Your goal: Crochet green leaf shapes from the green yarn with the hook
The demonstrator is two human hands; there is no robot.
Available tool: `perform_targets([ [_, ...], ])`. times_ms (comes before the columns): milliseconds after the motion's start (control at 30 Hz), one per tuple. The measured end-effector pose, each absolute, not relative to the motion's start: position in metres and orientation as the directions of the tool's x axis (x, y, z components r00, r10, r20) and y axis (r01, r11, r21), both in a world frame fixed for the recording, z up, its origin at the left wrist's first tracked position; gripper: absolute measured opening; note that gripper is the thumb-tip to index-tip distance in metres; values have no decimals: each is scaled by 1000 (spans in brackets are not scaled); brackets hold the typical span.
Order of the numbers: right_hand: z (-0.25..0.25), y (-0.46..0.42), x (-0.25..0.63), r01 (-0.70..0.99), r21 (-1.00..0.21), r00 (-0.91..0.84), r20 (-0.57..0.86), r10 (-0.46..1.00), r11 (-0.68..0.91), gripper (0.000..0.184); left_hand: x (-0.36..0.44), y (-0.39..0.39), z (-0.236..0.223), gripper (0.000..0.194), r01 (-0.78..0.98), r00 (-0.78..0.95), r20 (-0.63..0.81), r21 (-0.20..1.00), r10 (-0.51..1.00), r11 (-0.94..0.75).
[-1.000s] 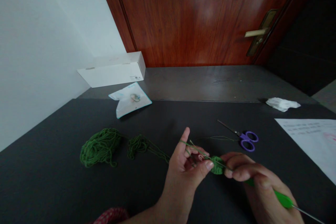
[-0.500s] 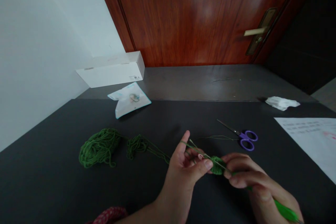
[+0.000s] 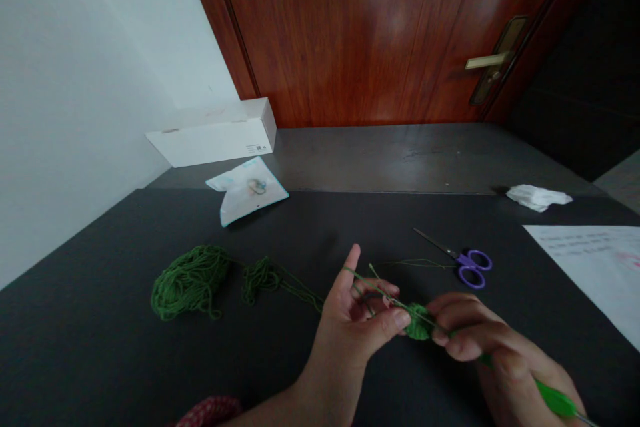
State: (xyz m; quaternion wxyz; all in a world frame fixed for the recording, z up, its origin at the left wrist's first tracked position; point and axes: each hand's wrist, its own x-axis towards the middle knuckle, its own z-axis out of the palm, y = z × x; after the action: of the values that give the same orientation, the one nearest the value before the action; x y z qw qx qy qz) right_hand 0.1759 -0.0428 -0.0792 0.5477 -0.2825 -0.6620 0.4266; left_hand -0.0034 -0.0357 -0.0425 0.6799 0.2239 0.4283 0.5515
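Note:
My left hand (image 3: pixel 347 323) is raised with its fingers pinching a small green crocheted piece (image 3: pixel 418 321), and green yarn runs taut over the index finger. My right hand (image 3: pixel 493 347) holds a crochet hook with a bright green handle (image 3: pixel 556 400), its shaft reaching into the piece. The hook tip is hidden among the stitches. To the left, a loose ball of green yarn (image 3: pixel 190 282) and a smaller yarn clump (image 3: pixel 263 279) lie on the black tabletop (image 3: pixel 100 347), linked by a strand leading toward my left hand.
Purple-handled scissors (image 3: pixel 473 263) lie beyond my hands, beside a thin thread. A white sheet of printed paper (image 3: pixel 590 267) lies at right. Farther back are a crumpled white tissue (image 3: pixel 539 198), a white plastic packet (image 3: pixel 247 190), a white box (image 3: pixel 215 135) and a wooden door (image 3: pixel 350 33).
The crocheted piece and my right hand have shifted slightly right. The hook handle has swung from lower centre-right toward the lower right, and the hook now angles differently.

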Motion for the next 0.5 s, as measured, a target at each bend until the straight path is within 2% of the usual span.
perform_targets([
  [167,-73,-42,171,-43,-821,-223,564,795,570,31,-5,-38,-38,105,-554,40,-336,776,941,301],
  [400,-63,-39,180,100,-790,-343,544,766,605,28,-8,-37,-32,101,-492,41,-302,824,952,282],
  [500,-57,-39,181,162,-715,-394,586,708,681,29,-10,-38,-30,89,-504,58,-263,825,963,255],
])
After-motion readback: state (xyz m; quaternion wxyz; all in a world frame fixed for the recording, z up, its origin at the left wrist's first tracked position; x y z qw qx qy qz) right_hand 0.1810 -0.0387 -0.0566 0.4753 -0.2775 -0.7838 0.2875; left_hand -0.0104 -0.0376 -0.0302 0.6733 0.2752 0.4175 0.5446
